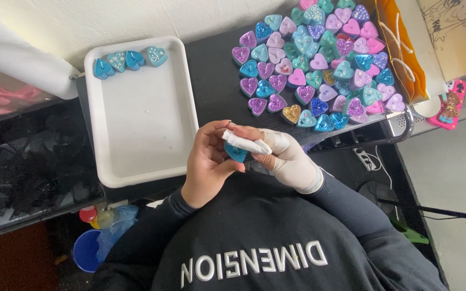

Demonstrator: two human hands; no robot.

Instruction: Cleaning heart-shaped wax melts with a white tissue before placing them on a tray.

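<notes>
The blue glitter heart sits in your left hand, above your lap, just in front of the table edge. Your left fingers curl around it, thumb closing from below. Your right hand, wrapped in white, pinches a folded white cloth against the heart's top. To the left, a white tray holds 4 blue hearts along its far edge. To the right, a pile of glitter hearts covers the black table.
</notes>
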